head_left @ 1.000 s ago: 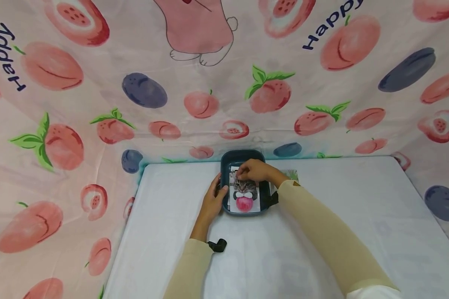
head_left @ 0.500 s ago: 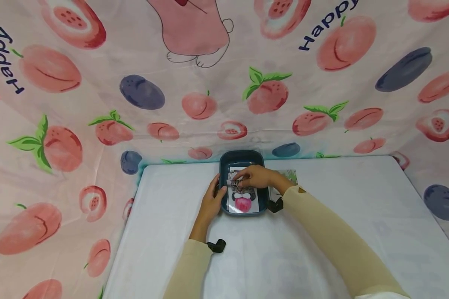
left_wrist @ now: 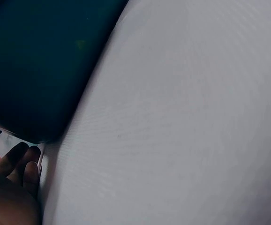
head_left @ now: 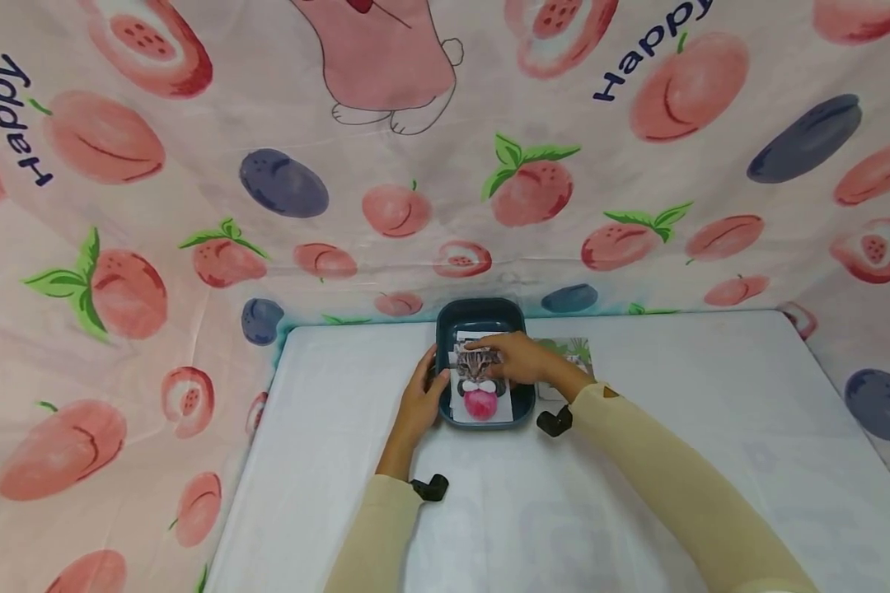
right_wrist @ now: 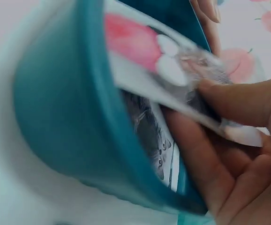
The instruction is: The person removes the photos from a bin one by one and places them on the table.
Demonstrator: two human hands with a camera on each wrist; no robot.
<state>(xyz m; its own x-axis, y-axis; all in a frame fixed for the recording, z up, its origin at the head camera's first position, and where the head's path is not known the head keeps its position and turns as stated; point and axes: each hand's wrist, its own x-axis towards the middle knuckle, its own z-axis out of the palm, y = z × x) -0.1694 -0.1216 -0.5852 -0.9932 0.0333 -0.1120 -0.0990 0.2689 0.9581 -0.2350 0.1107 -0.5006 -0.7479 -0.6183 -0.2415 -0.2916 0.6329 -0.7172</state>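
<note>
The cat card (head_left: 480, 403) is inside the dark teal tray (head_left: 482, 313), its long axis running near to far, pink ball at the near end, cat's face beyond. The right hand (head_left: 515, 359) pinches it, thumb on top, fingers beneath, above another card (right_wrist: 149, 136). The left hand (head_left: 419, 399) touches the tray's left wall; whether it grips, I cannot tell. A greenish picture (head_left: 577, 352) lies right on the table (head_left: 326, 461).
</note>
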